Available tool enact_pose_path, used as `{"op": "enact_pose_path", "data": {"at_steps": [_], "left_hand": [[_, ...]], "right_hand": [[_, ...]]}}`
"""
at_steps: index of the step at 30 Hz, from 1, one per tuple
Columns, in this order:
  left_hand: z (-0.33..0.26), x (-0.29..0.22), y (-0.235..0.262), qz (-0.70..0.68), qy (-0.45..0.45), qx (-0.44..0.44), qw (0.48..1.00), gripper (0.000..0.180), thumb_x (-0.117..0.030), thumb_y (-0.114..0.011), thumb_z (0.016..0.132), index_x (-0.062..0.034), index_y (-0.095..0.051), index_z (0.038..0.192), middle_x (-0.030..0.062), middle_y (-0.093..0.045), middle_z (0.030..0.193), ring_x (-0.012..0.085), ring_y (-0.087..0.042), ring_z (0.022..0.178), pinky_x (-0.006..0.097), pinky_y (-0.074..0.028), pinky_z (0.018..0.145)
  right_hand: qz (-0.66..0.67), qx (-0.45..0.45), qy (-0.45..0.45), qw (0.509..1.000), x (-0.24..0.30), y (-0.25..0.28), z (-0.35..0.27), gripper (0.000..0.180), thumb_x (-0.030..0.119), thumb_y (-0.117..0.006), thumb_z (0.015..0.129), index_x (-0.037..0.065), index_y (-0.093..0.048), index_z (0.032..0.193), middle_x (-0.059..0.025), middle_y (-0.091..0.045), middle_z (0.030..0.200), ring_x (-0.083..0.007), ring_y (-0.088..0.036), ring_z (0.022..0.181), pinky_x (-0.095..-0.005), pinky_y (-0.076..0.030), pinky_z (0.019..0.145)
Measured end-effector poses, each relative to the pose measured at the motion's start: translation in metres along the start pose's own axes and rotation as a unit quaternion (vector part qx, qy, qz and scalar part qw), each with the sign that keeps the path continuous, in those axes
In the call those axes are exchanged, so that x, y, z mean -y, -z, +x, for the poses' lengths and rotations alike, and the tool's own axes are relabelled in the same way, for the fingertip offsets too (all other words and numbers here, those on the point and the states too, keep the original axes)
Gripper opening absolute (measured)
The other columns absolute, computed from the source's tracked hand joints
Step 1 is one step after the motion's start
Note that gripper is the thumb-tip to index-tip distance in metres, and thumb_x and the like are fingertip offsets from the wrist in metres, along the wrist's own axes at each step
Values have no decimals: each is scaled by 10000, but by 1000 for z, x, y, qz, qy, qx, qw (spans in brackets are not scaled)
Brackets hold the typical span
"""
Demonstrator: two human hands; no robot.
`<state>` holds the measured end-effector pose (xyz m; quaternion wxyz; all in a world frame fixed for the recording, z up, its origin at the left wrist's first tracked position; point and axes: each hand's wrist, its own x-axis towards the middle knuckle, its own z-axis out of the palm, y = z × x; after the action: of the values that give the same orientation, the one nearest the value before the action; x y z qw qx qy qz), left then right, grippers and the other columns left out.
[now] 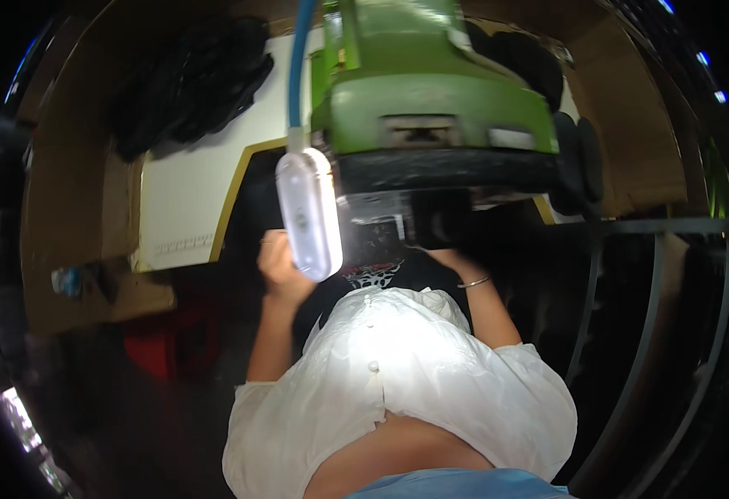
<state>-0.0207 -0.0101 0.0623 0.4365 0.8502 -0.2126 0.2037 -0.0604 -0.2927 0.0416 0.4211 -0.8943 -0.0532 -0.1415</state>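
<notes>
our left hand (280,264) grips black cloth (373,270) just left of the green sewing machine (431,100); right hand (448,259) hidden, grip unclear.

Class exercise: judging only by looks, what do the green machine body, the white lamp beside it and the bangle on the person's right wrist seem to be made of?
Green machine body: probably painted metal, with a smooth, dull sheen. White lamp: translucent plastic casing, since it glows evenly from within. Bangle: seemingly thin metal, given its silvery glint; too small to be sure.

black fabric (377,270) | printed, lying flat | under green sewing machine (431,91)
</notes>
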Motion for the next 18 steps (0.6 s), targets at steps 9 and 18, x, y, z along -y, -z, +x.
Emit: {"op": "enact_pose_path", "data": {"at_steps": [9, 18], "left_hand": [[40, -103, -42, -291, 167, 197, 921, 270, -209, -709, 772, -1, -632, 926, 92, -659, 826, 132, -608, 730, 281, -483, 678], [29, -87, -39, -358, 360, 198, 838, 279, -186, -735, 752, -1, -629, 932, 75, -631, 838, 131, -593, 753, 268, -491, 673]], "right_hand": [[376, 186, -175, 891, 17, -50, -40, 336, 113, -707, 767, 34, -568, 1063, -55, -610, 999, -138, -565, 940, -293, -466, 816], [326, 226, -224, 890, 39, 24, -26, 566, 109, -800, 626, -1, -545, 1120, -83, -610, 1017, -139, -576, 923, -268, -463, 828]]}}
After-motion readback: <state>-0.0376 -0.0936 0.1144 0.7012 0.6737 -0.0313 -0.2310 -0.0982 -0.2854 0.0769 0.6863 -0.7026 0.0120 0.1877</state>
